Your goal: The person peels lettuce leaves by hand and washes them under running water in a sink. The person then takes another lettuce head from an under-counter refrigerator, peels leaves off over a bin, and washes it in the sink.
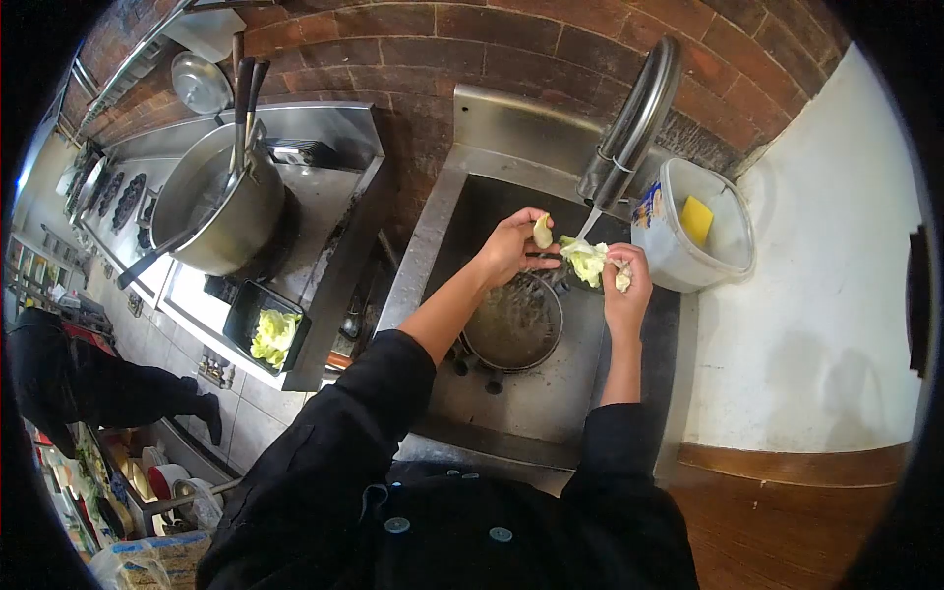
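My left hand [513, 246] pinches a small pale piece of lettuce [542, 233] beside the faucet's stream. Closed on a larger, pale green lettuce leaf [584, 261] is my right hand [627, 285], with a whitish bit also at its fingers. Water runs from the curved metal faucet [639, 123] onto or close by the leaf. Below both hands, a round pot [560, 339] of rippling water stands in the steel sink [575, 393]. More lettuce [275, 336] lies in a black tray [243, 313] to the left.
A large pot [221, 241] with long-handled utensils stands on the stove at left. Right of the faucet is a white plastic tub [723, 261] with a yellow sponge [696, 220]. A person in dark clothes [98, 379] is at far left. Brick wall rises behind the sink.
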A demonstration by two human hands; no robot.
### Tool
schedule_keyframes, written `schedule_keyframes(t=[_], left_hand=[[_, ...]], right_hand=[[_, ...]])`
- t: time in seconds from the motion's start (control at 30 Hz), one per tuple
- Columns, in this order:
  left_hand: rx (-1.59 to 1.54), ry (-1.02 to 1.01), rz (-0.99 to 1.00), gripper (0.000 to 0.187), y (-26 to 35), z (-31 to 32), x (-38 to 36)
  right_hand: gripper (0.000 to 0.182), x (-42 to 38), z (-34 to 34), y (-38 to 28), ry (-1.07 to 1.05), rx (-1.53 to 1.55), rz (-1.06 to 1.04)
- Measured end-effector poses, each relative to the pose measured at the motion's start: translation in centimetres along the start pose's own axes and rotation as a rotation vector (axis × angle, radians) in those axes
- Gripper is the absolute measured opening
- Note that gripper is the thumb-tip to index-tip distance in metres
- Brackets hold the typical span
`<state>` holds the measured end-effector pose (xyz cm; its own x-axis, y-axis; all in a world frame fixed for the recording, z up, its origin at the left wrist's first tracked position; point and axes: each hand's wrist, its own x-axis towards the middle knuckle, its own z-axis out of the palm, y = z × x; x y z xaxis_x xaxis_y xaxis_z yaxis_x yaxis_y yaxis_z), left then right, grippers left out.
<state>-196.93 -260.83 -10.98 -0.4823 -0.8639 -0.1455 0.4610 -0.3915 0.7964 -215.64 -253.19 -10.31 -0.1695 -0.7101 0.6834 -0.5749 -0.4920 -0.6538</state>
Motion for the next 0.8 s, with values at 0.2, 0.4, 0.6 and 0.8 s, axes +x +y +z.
schedule_keyframes(t=[0.2, 0.4, 0.6, 0.8], left_hand=[[-0.093, -0.034, -0.302, 0.025, -2.2, -0.2, 0.0], [0.088, -0.101, -0.014, 0.043, -3.1, 1.4, -0.4], [0.208, -0.162, 0.025, 0.039, -2.3, -0.1, 0.4], [0.172, -0.170, 0.048, 0.036, -1.4, 0.4, -0.3]], right_hand=[[0.013, -0.5, 1.7, -0.1, 0.100, 0.080, 0.029], [0.009, -1.5, 2.4, -0.4, 0.097, 0.279, 0.250], [0.017, -2.3, 1.1, 2.1, 0.084, 0.306, 0.528], [0.027, -2.0, 0.2, 1.8, -0.062, 0.239, 0.595]])
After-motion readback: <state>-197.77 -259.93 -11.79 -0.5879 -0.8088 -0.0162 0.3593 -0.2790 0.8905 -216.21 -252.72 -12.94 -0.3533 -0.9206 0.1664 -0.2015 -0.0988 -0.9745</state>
